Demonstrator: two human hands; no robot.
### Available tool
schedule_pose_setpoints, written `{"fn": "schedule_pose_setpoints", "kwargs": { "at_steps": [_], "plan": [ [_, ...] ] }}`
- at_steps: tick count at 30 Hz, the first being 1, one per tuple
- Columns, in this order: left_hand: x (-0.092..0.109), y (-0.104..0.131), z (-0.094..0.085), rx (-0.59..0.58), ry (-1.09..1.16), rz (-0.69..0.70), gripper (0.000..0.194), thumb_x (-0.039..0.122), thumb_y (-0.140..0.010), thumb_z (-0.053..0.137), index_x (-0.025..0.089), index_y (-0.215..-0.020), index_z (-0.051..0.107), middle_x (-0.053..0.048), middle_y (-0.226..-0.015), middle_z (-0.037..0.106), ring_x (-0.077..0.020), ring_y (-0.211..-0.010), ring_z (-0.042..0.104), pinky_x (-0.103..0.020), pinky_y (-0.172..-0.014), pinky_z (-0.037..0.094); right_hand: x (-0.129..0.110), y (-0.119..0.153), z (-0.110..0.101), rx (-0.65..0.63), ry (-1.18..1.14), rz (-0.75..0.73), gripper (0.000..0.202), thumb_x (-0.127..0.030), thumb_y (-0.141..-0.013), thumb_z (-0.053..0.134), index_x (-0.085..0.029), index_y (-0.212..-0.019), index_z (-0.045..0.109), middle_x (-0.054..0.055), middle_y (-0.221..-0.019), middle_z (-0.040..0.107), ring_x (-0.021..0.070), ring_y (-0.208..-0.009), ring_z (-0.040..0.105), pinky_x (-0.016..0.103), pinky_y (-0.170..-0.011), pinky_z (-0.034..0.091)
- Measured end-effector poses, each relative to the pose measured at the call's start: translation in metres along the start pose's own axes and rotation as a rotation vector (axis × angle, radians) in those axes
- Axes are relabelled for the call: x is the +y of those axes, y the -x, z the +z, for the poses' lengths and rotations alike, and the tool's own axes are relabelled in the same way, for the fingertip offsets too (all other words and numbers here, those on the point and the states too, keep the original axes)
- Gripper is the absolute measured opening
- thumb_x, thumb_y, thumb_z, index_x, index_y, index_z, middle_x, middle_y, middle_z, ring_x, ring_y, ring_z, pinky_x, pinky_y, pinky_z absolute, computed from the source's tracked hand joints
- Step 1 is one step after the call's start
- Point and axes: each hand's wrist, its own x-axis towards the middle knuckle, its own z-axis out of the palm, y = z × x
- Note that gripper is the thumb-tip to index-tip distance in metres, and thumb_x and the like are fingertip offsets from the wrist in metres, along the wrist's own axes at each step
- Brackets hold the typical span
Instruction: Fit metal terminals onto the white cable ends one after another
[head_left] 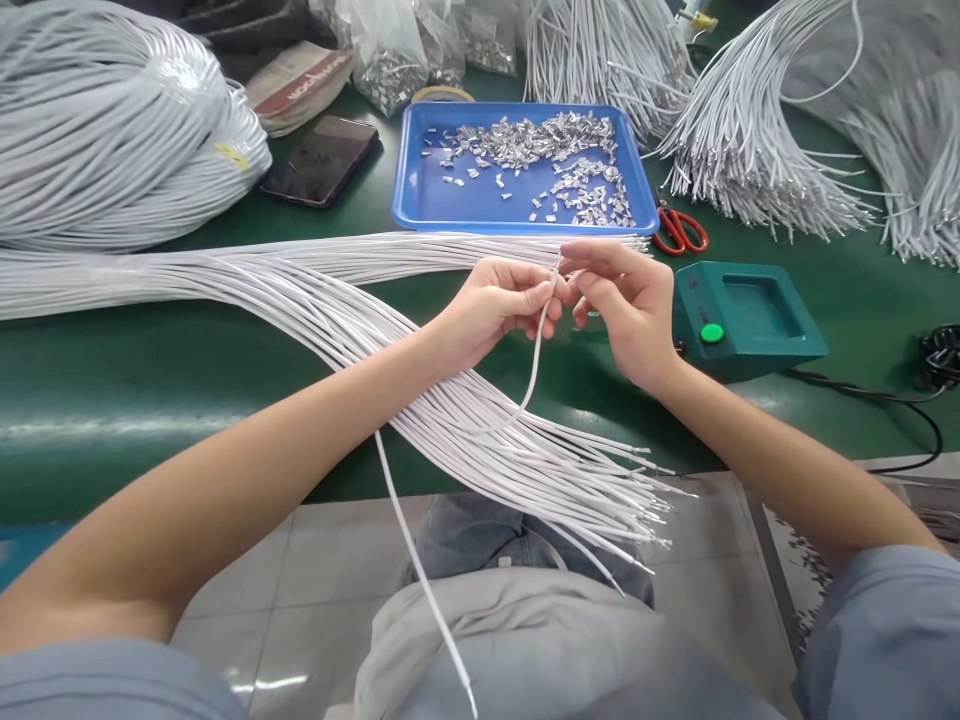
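My left hand (510, 305) pinches a white cable (535, 365) between thumb and fingers, close to its upper end. The rest of that cable curves down toward a loose bundle of white cables (480, 420) under my left forearm. Right beside the cable's tip is my right hand (630, 305), its fingers bent and brought together. Whatever sits between those right fingertips is too small or hidden to make out. Behind both hands stands a blue tray (450, 212) with many small metal terminals (532, 140) scattered in it.
A green device (784, 340) with a green button sits to the right, near red-handled scissors (681, 232). A phone (321, 160), a big coil of grey cable (112, 120) and bags of metal parts (390, 75) lie at the back. More cable bundles (750, 130) are back right.
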Motion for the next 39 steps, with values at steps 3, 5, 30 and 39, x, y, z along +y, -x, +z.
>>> {"fn": "schedule_pose_setpoints", "kwargs": {
  "at_steps": [3, 5, 30, 39],
  "plan": [
    [0.0007, 0.0001, 0.0009, -0.013, 0.001, 0.004, 0.031, 0.04, -0.068, 0.085, 0.012, -0.07, 0.071, -0.001, -0.062, 0.064, -0.009, -0.054, 0.06, -0.019, -0.048, 0.046, -0.0015, -0.001, -0.0007, 0.019, -0.04, 0.042, 0.018, -0.038, -0.091, 0.053, -0.026, -0.096, 0.067, 0.0, -0.092, 0.069, 0.0099, -0.067, 0.063, 0.025, -0.055, 0.053],
    [0.0014, 0.0002, 0.0017, -0.015, -0.012, 0.002, 0.034, 0.041, -0.067, 0.085, 0.012, -0.067, 0.069, -0.002, -0.061, 0.063, -0.0092, -0.054, 0.06, -0.019, -0.048, 0.045, -0.002, -0.0022, -0.0014, 0.012, -0.063, 0.083, 0.02, -0.042, -0.091, 0.054, -0.026, -0.097, 0.065, 0.001, -0.094, 0.068, 0.0101, -0.069, 0.064, 0.025, -0.056, 0.053],
    [-0.0049, -0.0004, 0.0007, -0.062, -0.108, 0.052, 0.04, 0.049, -0.066, 0.083, 0.013, -0.075, 0.07, -0.003, -0.071, 0.07, -0.0116, -0.062, 0.067, -0.019, -0.054, 0.052, -0.0061, -0.0062, -0.0079, -0.083, -0.318, 0.314, 0.039, -0.044, -0.074, 0.077, -0.028, -0.105, 0.059, -0.003, -0.077, 0.059, 0.0102, -0.065, 0.059, 0.025, -0.054, 0.048],
    [-0.0006, 0.0007, 0.0029, -0.039, -0.07, 0.077, 0.035, 0.046, -0.066, 0.084, 0.015, -0.072, 0.07, 0.0, -0.066, 0.067, -0.0103, -0.058, 0.066, -0.02, -0.054, 0.054, -0.0086, -0.0064, -0.0053, 0.004, -0.24, 0.21, 0.031, -0.046, -0.079, 0.069, -0.029, -0.103, 0.06, -0.001, -0.084, 0.057, 0.0114, -0.071, 0.058, 0.025, -0.057, 0.052]
  ]
}}
